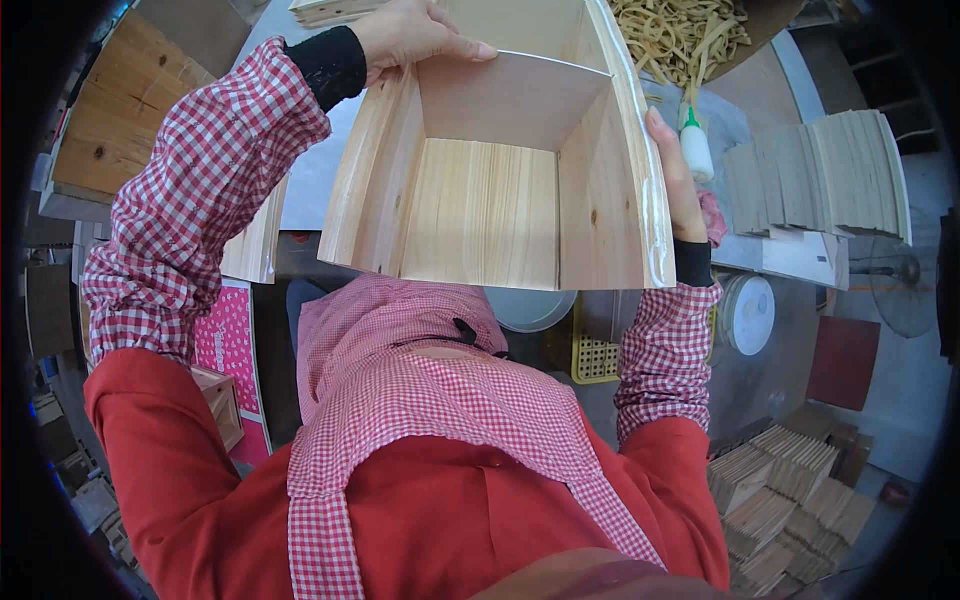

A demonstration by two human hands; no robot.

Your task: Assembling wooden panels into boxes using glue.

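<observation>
A pale wooden box (600,200) is tilted toward me, its open side facing up. Across its inside stands a thin divider panel (510,100) with a light top edge. My left hand (415,38) is closed on that panel at the far left, its thumb lying along the panel's top edge; the other fingers are partly hidden. My right hand (678,185) grips the box's right wall from outside, thumb up by the rim and the remaining fingers out of sight. White glue-like streaks run along that wall's edge. Just right of this hand is a white squeeze bottle (696,150) with a green tip.
Thin wooden boards (820,175) stand stacked at the right of the table. A heap of tan strips (685,35) lies at the back. Wooden pieces (120,130) are at the far left. Below are a yellow crate (595,360), a round white lid (750,315) and more stacked wood (790,480).
</observation>
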